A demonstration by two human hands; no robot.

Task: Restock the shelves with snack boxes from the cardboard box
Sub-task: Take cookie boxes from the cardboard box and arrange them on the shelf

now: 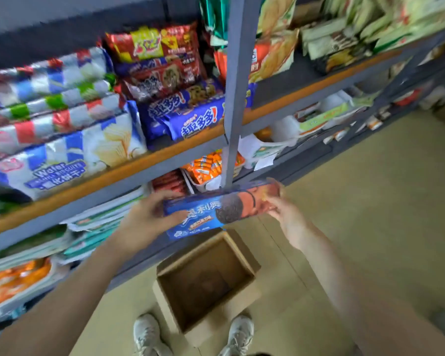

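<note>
A long blue snack box [216, 209] with a dark cookie picture and a brown right end is held level in front of the shelves, at the height of the lower shelf. My left hand [149, 214] grips its left end, thumb on the front face. My right hand [283, 206] holds its right end with curled fingers. Below, on the floor between my shoes, sits the open cardboard box [208, 283]; its inside looks dark and I see no boxes in it.
A grey upright post [233, 98] of the shelving stands just behind the snack box. The upper shelf [113, 173] holds wafer bags and blue cookie packs. Lower shelves carry stacked packets and orange snacks [211, 165]. Beige floor [370, 201] stretches to the right.
</note>
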